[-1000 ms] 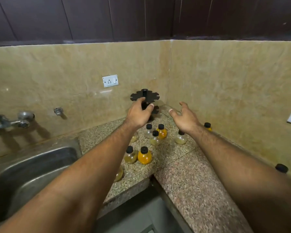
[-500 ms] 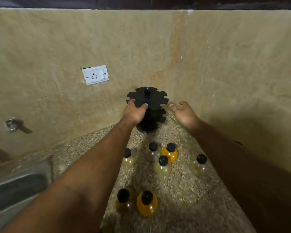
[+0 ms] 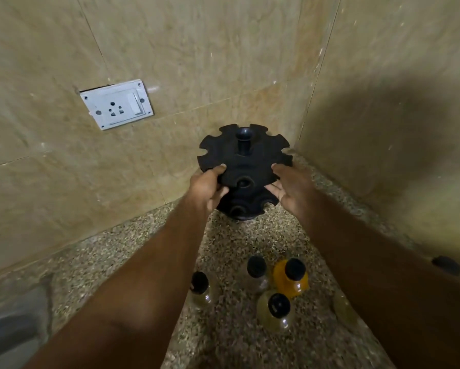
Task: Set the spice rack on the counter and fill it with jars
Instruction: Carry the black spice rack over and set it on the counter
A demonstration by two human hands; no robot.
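A black round spice rack (image 3: 246,158) with notched tiers and a centre knob stands in the far corner of the speckled granite counter (image 3: 231,251). My left hand (image 3: 208,187) grips the left rim of its top tier. My right hand (image 3: 290,189) holds the right rim, fingers spread around the edge. Several small round jars with black caps stand on the counter nearer to me: an orange one (image 3: 291,279), a pale yellow one (image 3: 276,310), a clear one (image 3: 256,272) and another (image 3: 201,290) beside my left forearm. One more jar (image 3: 343,307) is partly hidden by my right arm.
Beige stone walls meet right behind the rack. A white socket plate (image 3: 116,103) sits on the left wall. The steel sink (image 3: 9,326) edge shows at the lower left. A black cap (image 3: 445,265) peeks out beyond my right forearm.
The view has closed in on the corner. My right hand has moved from beside the rack onto its right rim; my left hand still holds the left rim.
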